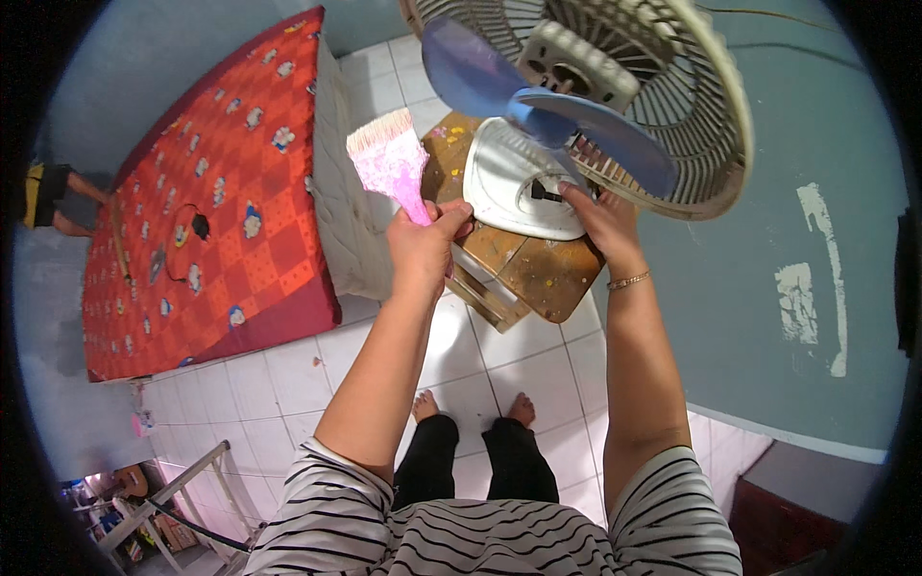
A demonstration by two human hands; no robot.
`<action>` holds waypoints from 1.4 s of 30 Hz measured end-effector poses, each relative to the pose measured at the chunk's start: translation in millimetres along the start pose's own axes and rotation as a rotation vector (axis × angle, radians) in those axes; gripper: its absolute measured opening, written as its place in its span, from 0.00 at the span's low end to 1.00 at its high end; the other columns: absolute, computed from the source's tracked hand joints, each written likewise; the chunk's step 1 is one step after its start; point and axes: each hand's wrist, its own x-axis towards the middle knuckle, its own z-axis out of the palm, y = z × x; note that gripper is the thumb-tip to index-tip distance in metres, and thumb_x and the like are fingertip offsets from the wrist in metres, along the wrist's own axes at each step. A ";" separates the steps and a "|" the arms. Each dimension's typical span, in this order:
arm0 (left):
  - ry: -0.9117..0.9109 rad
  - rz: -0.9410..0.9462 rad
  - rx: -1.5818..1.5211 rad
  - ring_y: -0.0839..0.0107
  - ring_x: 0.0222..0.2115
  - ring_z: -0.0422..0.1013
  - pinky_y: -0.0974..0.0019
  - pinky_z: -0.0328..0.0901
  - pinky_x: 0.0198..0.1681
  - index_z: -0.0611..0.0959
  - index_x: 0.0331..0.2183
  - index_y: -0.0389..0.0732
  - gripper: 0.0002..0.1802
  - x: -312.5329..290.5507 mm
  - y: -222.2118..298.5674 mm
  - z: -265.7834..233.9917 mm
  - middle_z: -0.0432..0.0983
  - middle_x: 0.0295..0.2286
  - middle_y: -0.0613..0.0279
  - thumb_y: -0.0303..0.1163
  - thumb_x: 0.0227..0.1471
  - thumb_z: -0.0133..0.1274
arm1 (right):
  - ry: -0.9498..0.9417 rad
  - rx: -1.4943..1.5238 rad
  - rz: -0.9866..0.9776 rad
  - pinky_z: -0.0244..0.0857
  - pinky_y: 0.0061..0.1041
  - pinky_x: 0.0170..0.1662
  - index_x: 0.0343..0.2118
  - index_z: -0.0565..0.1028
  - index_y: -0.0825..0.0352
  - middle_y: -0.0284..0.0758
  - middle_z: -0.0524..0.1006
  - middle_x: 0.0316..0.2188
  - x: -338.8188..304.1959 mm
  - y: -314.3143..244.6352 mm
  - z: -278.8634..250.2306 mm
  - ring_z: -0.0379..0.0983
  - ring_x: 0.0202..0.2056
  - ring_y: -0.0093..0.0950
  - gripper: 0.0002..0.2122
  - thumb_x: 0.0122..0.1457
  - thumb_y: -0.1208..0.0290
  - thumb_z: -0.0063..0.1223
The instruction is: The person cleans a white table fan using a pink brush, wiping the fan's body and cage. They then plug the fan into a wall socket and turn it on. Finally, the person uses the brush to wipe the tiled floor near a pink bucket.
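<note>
A desk fan with its front guard off stands on a paint-spotted wooden stool (552, 274). Its blue blades (615, 139) and cream rear guard (722, 106) tilt to the upper right, above its white base (495, 187). My left hand (420, 252) is closed round the handle of a wide pink brush (396, 168), bristles pointing up and away. The thumb of that hand lies at the base's left edge. My right hand (607, 230) grips the fan at the right of its base, below the guard; its fingers are partly hidden behind the fan.
To the left lies a mattress (221, 240) with a red patterned cover, a cable and small items on it. Another person's legs (67, 197) show at the far left. A metal frame (182, 490) stands at lower left. A blue-grey wall (759, 250) runs along the right.
</note>
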 end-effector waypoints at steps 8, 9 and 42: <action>-0.088 0.011 -0.049 0.74 0.27 0.71 0.72 0.66 0.30 0.67 0.19 0.39 0.13 2.4 -11.2 -12.3 0.76 0.31 0.50 0.21 0.41 0.57 | 0.012 -0.015 0.037 0.59 0.19 0.47 0.47 0.70 0.70 0.35 0.73 0.42 -14.1 -16.8 11.8 0.67 0.42 0.23 0.23 0.45 0.74 0.59; -0.108 0.000 -0.088 0.75 0.27 0.70 0.72 0.66 0.31 0.68 0.19 0.39 0.12 3.2 -12.6 -13.6 0.76 0.31 0.50 0.21 0.41 0.57 | -0.011 0.060 0.021 0.57 0.18 0.49 0.48 0.69 0.71 0.34 0.73 0.42 -14.1 -16.4 11.3 0.67 0.42 0.22 0.24 0.45 0.76 0.58; -0.338 -0.087 -0.115 0.81 0.28 0.70 0.78 0.65 0.32 0.76 0.37 0.28 0.14 3.3 -7.1 -38.0 0.76 0.29 0.61 0.23 0.45 0.55 | -0.027 -0.069 0.057 0.51 0.22 0.55 0.52 0.64 0.72 0.37 0.69 0.49 -7.7 -18.7 10.8 0.62 0.50 0.26 0.27 0.48 0.74 0.55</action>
